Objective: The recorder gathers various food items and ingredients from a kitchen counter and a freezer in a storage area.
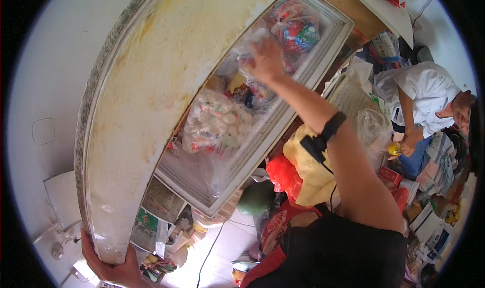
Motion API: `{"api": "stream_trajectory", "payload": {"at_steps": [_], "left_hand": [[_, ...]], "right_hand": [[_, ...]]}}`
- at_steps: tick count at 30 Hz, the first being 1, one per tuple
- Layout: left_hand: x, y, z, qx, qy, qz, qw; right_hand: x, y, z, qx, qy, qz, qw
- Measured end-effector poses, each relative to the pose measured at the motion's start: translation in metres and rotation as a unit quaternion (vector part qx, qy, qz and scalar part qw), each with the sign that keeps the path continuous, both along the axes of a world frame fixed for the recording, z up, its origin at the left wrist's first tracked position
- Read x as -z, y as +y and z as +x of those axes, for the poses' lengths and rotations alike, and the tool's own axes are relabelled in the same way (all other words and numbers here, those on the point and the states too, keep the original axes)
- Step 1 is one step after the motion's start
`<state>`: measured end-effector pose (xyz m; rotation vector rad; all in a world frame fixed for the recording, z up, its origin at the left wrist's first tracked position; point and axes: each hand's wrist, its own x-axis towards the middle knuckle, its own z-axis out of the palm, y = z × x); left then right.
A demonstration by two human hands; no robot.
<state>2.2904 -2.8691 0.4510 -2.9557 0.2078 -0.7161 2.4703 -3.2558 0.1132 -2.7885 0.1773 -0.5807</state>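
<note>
A chest freezer [303, 84] stands open before me, its long, yellow-stained lid [151, 79] raised. At the lid's lower end, my left hand [113, 265] grips the edge between thumb and fingers. My right hand [267, 61] is inside the freezer over clear plastic bags [237, 55]; its fingers touch or hover just above them, and I cannot tell whether they grip anything. Beyond it lies a tied reddish see-through bag [293, 26] of colourful packets. Nearer, a clear bag of pale, lumpy food [218, 121] fills the lower part, with packets between the bags.
At the right a person in a white shirt [420, 95] sits holding a yellow object [394, 148]. Beside the freezer are a watermelon [257, 198], a red plastic bag [282, 172] and a yellow cloth [303, 163]. A cable [210, 246] crosses the floor; clutter lies around.
</note>
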Motion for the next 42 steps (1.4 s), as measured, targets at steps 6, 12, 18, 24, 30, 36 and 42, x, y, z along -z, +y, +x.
{"api": "stream_trajectory", "payload": {"at_steps": [6, 12, 18, 24, 30, 36, 42], "left_hand": [[0.013, -0.005, 0.006, 0.019, -0.002, -0.054, 0.998], [0.002, -0.003, 0.005, 0.017, 0.000, -0.029, 0.999], [0.003, -0.004, 0.005, 0.031, -0.001, -0.020, 0.999], [0.008, -0.007, 0.006, 0.029, 0.008, -0.020, 0.999], [-0.007, -0.003, 0.004, 0.016, 0.003, 0.004, 1.000], [0.000, -0.004, 0.007, 0.004, 0.002, -0.033, 0.999], [-0.001, -0.006, 0.005, 0.015, 0.002, -0.002, 1.000]], "right_hand": [[0.039, -0.130, 0.028, 0.206, 0.168, -0.025, 0.964], [0.036, -0.122, 0.056, 0.089, 0.253, 0.043, 0.962], [0.087, -0.172, 0.087, 0.061, -0.004, -0.211, 0.976], [0.063, -0.171, 0.077, 0.114, 0.148, 0.072, 0.980], [-0.052, -0.188, 0.057, -0.009, 0.112, 0.463, 0.879], [0.001, -0.163, 0.016, -0.055, 0.275, -0.014, 0.960], [0.039, -0.170, 0.037, 0.136, 0.059, 0.046, 0.988]]}}
